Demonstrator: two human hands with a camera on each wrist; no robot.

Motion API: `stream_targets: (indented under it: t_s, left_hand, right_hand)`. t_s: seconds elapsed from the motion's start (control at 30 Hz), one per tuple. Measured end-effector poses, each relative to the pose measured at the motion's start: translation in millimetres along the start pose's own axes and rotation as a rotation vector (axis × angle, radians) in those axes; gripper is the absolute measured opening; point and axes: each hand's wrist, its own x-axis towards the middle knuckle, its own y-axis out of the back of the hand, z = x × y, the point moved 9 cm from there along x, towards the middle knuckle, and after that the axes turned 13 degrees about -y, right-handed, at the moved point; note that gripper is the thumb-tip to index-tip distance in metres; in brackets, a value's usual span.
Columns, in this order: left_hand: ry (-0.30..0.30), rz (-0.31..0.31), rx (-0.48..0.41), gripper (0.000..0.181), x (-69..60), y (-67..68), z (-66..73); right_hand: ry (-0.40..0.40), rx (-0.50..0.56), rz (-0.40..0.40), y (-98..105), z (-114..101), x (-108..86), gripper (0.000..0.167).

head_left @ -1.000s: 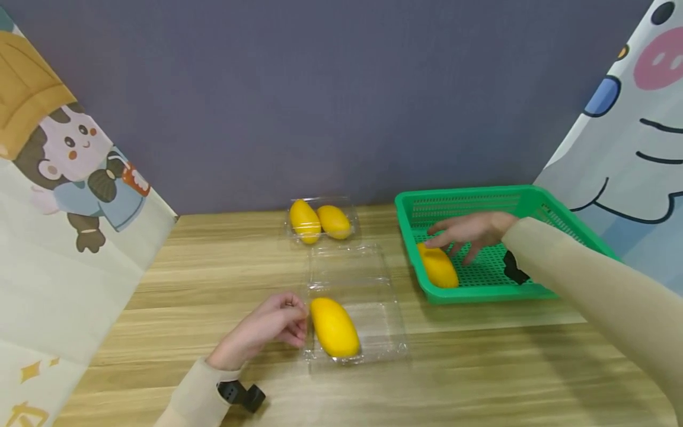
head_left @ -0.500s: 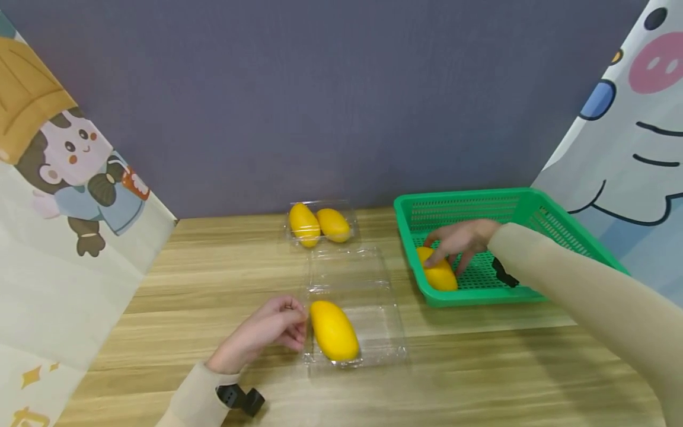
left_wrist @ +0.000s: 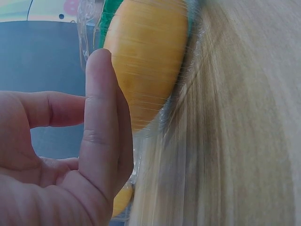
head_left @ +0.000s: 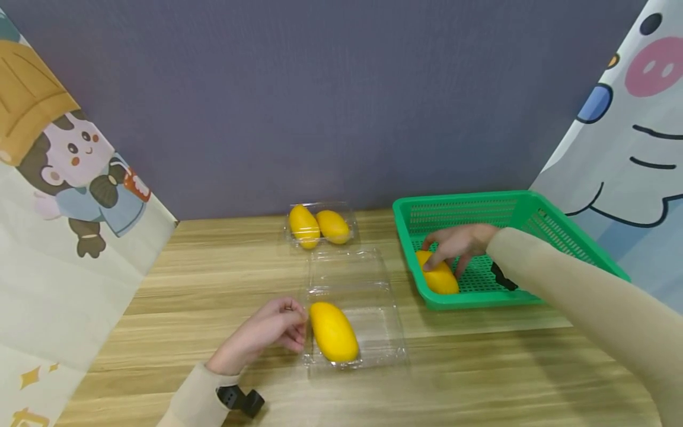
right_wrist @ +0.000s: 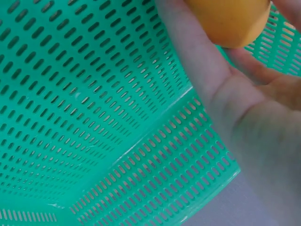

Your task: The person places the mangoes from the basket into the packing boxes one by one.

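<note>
Inside the green basket, my right hand (head_left: 456, 245) grips a yellow mango (head_left: 441, 279) near the left wall. The right wrist view has that mango (right_wrist: 230, 21) between thumb and fingers, partly cut off by the frame. A clear plastic clamshell box (head_left: 380, 332) lies with its lid folded back on the table. One mango (head_left: 334, 332) rests in its left half. My left hand (head_left: 274, 326) is at the box's left edge, fingers loosely bent and nothing plainly held. In the left wrist view, its fingers (left_wrist: 100, 117) are close beside the box wall, with the mango (left_wrist: 148, 56) behind.
Toward the back wall stands another clear box (head_left: 349, 220) holding two mangoes (head_left: 305, 226). The green basket (head_left: 480, 301) is on the right side of the wooden table (head_left: 213, 261). A dark panel (head_left: 341, 107) closes the back, with printed panels on both sides.
My right hand has lowered slightly toward the front left and closed its fingers round the mango in the basket. The left hand and the clamshell box have stayed put.
</note>
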Motion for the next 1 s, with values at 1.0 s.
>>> stream_targets:
  t_s: [1.0]
  left_hand:
    - [0.014,-0.002,-0.012,0.022,0.0,0.3,-2.8]
  right_hand:
    - [0.174,-0.063,0.137,23,-13,-29.7,0.071]
